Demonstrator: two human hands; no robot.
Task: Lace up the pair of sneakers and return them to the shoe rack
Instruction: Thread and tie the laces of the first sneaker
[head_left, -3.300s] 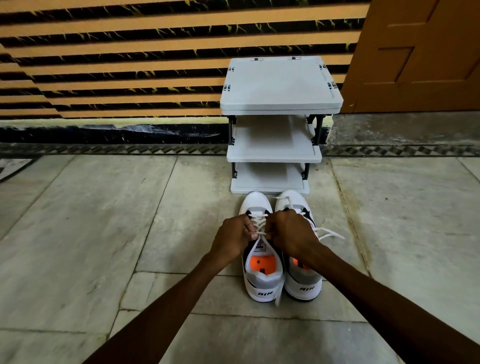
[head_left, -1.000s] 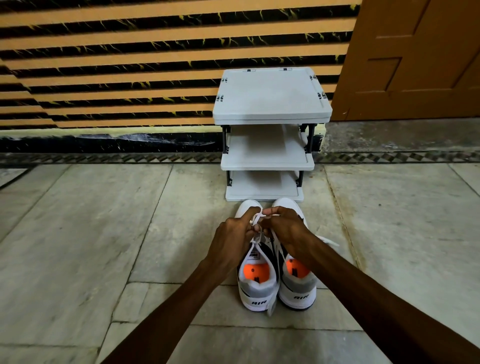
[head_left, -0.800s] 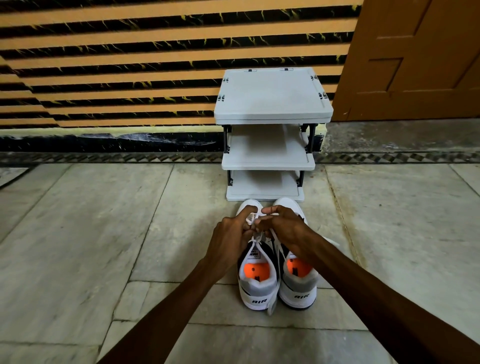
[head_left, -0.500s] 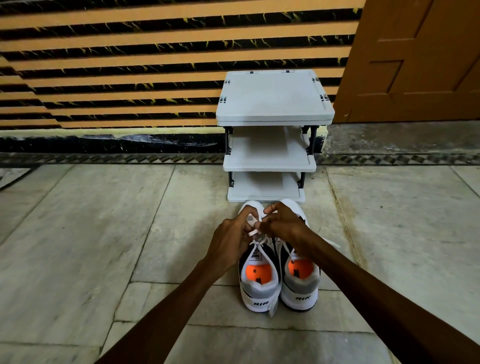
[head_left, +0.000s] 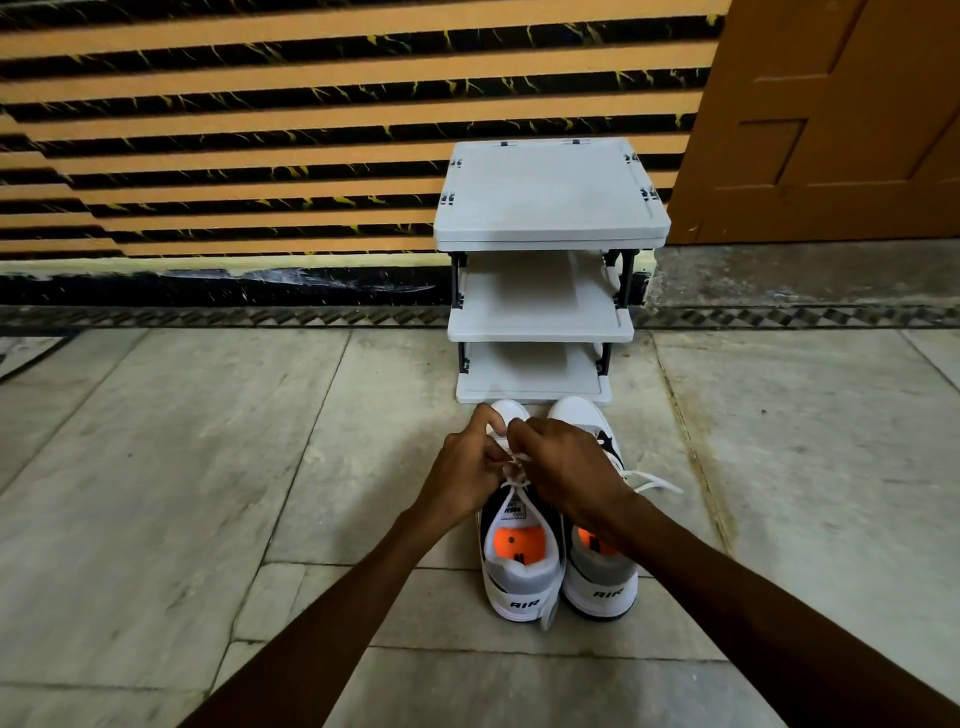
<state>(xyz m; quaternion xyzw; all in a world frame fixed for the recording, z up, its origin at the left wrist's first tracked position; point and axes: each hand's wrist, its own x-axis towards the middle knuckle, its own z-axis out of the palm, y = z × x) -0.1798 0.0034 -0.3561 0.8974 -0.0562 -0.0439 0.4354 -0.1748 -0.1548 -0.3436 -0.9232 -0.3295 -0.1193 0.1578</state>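
Note:
Two white sneakers with orange insoles stand side by side on the stone floor, heels toward me: the left sneaker (head_left: 521, 582) and the right sneaker (head_left: 602, 584). Over the left sneaker's tongue, my left hand (head_left: 464, 475) and my right hand (head_left: 569, 470) pinch its white lace (head_left: 514, 467) between the fingertips. The lace's crossing is partly hidden by my fingers. A loose white lace end (head_left: 655, 482) trails from the right sneaker onto the floor. The grey three-tier shoe rack (head_left: 550, 228) stands just beyond the toes, its shelves bare.
A striped orange and black wall (head_left: 260, 130) rises behind the rack. A brown wooden door (head_left: 841, 119) is at the upper right, above a rough stone threshold. Stone floor tiles (head_left: 156, 467) spread to both sides.
My hands have shifted slightly over the left sneaker's lace, fingers working closer together. The view has dipped a little. The sneakers and rack have stayed put.

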